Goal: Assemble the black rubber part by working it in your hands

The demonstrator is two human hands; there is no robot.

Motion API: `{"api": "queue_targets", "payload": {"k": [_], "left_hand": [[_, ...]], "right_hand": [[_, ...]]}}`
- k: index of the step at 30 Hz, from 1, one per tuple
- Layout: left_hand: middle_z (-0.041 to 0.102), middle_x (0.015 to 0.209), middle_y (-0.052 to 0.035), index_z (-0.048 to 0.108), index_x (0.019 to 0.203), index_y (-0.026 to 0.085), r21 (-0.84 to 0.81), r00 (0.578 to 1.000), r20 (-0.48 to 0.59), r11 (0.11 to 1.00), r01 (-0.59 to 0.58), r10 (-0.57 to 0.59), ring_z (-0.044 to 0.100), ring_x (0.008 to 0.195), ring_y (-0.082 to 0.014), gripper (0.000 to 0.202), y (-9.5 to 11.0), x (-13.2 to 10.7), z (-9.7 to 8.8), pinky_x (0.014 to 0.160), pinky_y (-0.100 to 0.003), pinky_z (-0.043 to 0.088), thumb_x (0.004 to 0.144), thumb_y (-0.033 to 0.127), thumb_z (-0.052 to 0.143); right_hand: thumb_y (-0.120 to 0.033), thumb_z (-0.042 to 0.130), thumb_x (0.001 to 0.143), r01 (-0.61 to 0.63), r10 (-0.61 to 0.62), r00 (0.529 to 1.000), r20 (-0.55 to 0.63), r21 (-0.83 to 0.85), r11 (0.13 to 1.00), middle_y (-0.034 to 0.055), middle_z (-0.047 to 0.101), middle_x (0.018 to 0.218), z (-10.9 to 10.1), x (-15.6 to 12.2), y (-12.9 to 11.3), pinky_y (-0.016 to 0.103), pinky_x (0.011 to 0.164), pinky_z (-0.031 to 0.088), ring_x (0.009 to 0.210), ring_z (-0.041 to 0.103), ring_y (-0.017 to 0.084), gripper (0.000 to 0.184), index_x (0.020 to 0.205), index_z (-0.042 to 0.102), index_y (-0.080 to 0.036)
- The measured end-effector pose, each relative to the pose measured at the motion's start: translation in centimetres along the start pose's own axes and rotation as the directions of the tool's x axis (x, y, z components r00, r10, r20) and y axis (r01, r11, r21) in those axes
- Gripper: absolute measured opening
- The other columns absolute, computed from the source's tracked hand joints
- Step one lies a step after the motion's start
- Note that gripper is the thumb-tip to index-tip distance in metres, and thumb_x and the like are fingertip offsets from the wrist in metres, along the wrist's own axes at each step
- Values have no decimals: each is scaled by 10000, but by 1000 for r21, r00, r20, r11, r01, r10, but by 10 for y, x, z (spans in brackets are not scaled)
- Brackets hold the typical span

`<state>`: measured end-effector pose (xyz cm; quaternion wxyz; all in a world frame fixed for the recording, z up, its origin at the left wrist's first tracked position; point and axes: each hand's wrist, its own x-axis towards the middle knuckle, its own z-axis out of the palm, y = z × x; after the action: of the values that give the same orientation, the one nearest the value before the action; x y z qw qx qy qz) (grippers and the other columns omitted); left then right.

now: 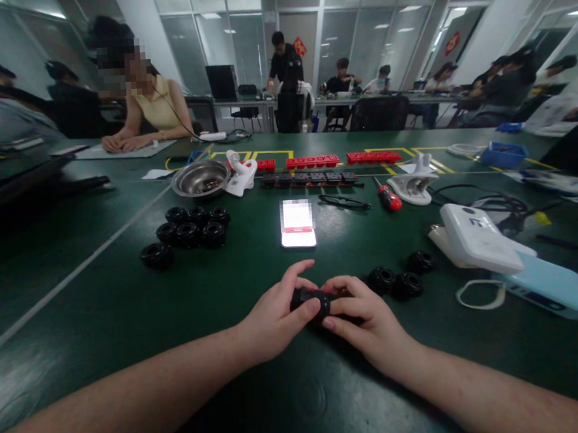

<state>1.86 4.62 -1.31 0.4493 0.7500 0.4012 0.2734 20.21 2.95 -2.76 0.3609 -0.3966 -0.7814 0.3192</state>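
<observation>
Head view. I see both hands meeting at the near middle of the desk (127, 298). The left hand (275, 312) comes in from the lower left and the right hand (361, 316) from the lower right. Between them sits one black part (314, 302), low over the desk or resting on it; I cannot tell which. Both hands grasp it: left thumb and forefinger pinch its left end, and the right fingers curl over its right side and hide much of it. What shows of the part runs crosswise, left to right, and neither hand is clearly nearer. Three loose rings (400, 278) lie just beyond the right hand, close by. A larger cluster of rings (189, 230) lies well apart, ahead and left of the left hand. A lit phone (297, 226) lies straight ahead of the hands. Farther back are a metal bowl (201, 178), a red-handled screwdriver (387, 196) and, to the right, a white box (479, 237). Other people sit at the far desks, none reaching near.
</observation>
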Motion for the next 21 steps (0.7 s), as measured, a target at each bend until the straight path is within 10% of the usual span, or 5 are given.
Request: {"api": "queue_targets", "payload": {"k": [21], "left_hand": [[575, 895, -37, 274, 1270, 184, -2, 997, 54, 998, 58, -58, 538, 831, -180, 460, 2, 1, -2, 792, -354, 393, 858, 374, 348]], "right_hand": [[-203, 571, 768, -6, 5, 1000, 15, 10, 1000, 57, 502, 994, 0, 1, -2, 365, 803, 424, 936, 491, 197, 104, 684, 633, -192]]}}
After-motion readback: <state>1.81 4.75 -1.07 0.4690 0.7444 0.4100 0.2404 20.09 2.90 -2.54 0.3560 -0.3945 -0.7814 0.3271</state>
